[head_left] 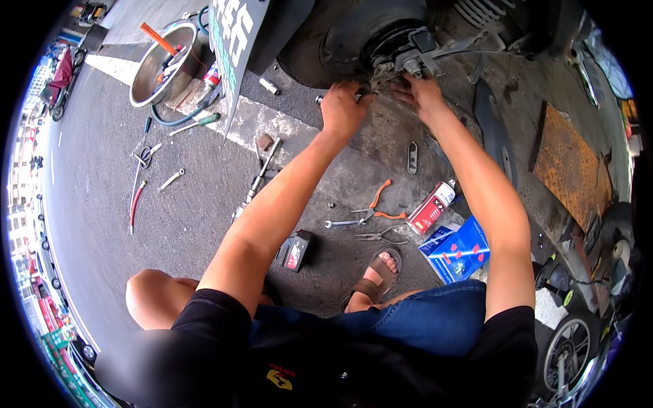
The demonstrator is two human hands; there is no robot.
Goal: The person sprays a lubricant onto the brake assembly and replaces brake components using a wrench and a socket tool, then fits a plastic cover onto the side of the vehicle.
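Left hand: my left hand is at the upper centre of the frame, fingers curled tight around a small silvery metal tool whose stub sticks out to the left of my fist.
Tool axis: it lies roughly level, left to right, with the hidden end pointing right toward the grey metal brake caliper assembly.
Right hand: my right hand is just right of the left one, fingers spread narrow and pressed up against the underside of the caliper — holding nothing that I can see.
Caliper: it sits at the top centre, against the dark rounded wheel, with both my hands touching or just below it.
Ground, centre: orange-handled pliers, a silver open-ended spanner and a red and white spray can lie near each other between my forearms — the can tilts up to the right.
Ground, lower right: a blue cardboard box lies just below the can, beside my sandalled foot.
Upper left: a round steel basin holds an orange-handled tool, well apart from my hands.
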